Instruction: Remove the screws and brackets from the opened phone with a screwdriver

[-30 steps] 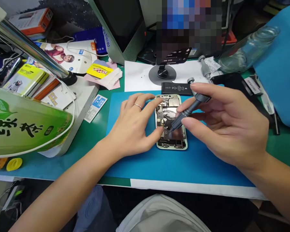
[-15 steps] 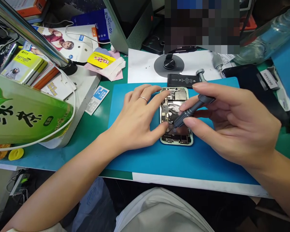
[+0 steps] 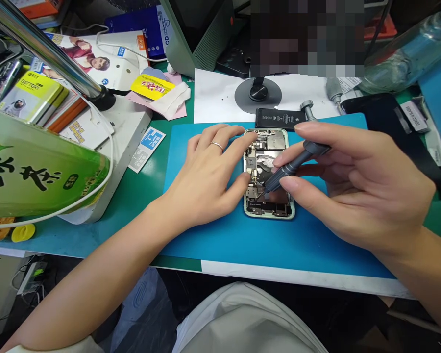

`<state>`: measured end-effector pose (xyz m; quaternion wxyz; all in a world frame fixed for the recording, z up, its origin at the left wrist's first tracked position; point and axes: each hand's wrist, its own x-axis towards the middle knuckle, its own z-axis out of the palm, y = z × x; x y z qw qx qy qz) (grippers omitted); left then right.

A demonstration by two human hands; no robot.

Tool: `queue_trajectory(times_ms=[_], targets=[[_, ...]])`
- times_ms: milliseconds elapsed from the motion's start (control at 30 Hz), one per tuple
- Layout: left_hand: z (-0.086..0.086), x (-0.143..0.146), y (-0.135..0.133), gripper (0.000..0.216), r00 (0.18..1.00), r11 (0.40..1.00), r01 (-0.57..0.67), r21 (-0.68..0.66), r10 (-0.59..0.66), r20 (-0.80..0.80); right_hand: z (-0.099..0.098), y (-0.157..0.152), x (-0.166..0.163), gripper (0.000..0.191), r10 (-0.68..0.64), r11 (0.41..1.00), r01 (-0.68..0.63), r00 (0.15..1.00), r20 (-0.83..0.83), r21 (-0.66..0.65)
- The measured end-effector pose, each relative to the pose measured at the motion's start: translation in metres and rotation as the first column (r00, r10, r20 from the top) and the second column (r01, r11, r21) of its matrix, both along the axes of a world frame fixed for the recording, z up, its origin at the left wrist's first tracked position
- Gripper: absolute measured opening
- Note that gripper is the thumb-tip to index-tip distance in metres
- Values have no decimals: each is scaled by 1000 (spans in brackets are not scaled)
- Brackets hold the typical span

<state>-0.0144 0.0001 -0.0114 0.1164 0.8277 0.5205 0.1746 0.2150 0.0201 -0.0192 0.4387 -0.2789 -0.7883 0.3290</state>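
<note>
An opened smartphone [image 3: 267, 208] lies on a blue mat with its boards and inner parts bare. My left hand [image 3: 215, 176], a ring on one finger, rests at the phone's left side. Its fingers are spread, with the index finger reaching the upper left edge and the thumb at the middle of that side. Between the thumb and fingers of my right hand [image 3: 356, 191] is a grey screwdriver [image 3: 288, 169], tilted, its thin tip over the lower left of the phone's inside. Whether the tip touches a part I cannot tell. Just behind the phone lies a black phone battery [image 3: 279, 118].
The blue mat [image 3: 220, 242] reaches the front edge. At left stand a green tea bottle [image 3: 40, 166], a lamp pole [image 3: 64, 59] and boxes. Behind are a white sheet [image 3: 213, 98] and a round grey stand base [image 3: 242, 95]. A second screwdriver [image 3: 333, 90] lies at right rear.
My left thumb has drawn up and back from the lower left of the phone, baring the parts there. The screwdriver stays at nearly the same place. The whole view has shifted slightly.
</note>
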Motion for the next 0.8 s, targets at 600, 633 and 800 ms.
queue_trajectory(times_ms=[600,633,800], targets=[[-2,1,0,65,999,999,32,4,-32,-2,0,3,3,84,38,998,-39,999,19,50],[-2,1,0,65,999,999,35,5,-35,-4,0,4,3,84,58,997,-59,998,24,54],[-2,1,-1,67,999,999,41,4,-41,-15,5,4,5,84,112,993,-115,992,54,41]])
